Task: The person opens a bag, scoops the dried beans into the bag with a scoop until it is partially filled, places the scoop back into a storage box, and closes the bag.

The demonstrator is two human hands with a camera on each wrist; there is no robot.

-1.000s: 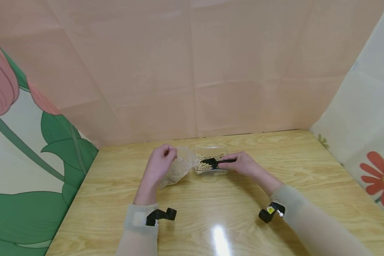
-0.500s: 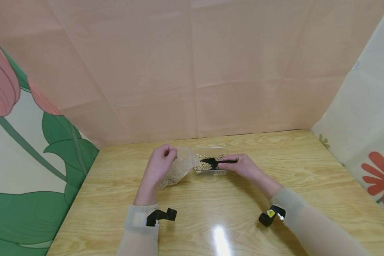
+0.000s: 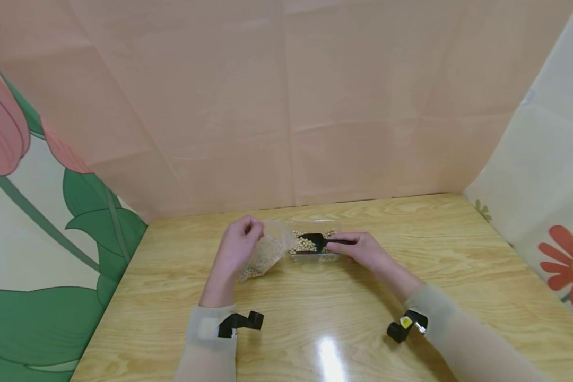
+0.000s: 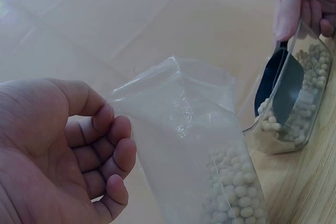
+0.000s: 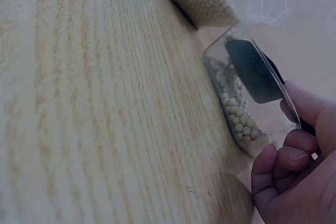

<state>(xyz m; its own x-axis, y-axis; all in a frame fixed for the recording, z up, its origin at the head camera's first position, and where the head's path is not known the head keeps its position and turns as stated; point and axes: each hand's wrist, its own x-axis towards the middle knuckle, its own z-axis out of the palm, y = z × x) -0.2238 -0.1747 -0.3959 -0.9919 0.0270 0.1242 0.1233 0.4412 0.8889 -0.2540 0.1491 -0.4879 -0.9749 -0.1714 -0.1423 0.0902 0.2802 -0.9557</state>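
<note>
My left hand (image 3: 236,245) pinches the top edge of a clear plastic bag (image 3: 266,253) between thumb and forefinger, its mouth towards the container. Pale round beans (image 4: 233,187) fill the bag's lower part, which rests on the table. Just right of the bag stands a clear plastic container (image 3: 315,225), partly filled with the same kind of beans (image 3: 304,245). My right hand (image 3: 364,249) grips the handle of a small black scoop (image 3: 318,242) at the container's right side. The scoop's blade (image 4: 283,85) is inside the container, among the beans.
Both things stand towards the back of a wood-grain table (image 3: 286,318). A pink-beige sheet (image 3: 286,106) hangs behind it. Flower-printed sheets (image 3: 544,175) close in the sides. A black camera mount (image 3: 241,321) sits on each wrist.
The scoop's blade has shifted slightly within the container, and its outline over the beans has changed. My right hand has dropped a little and moved slightly right. My left hand and the bag stay put.
</note>
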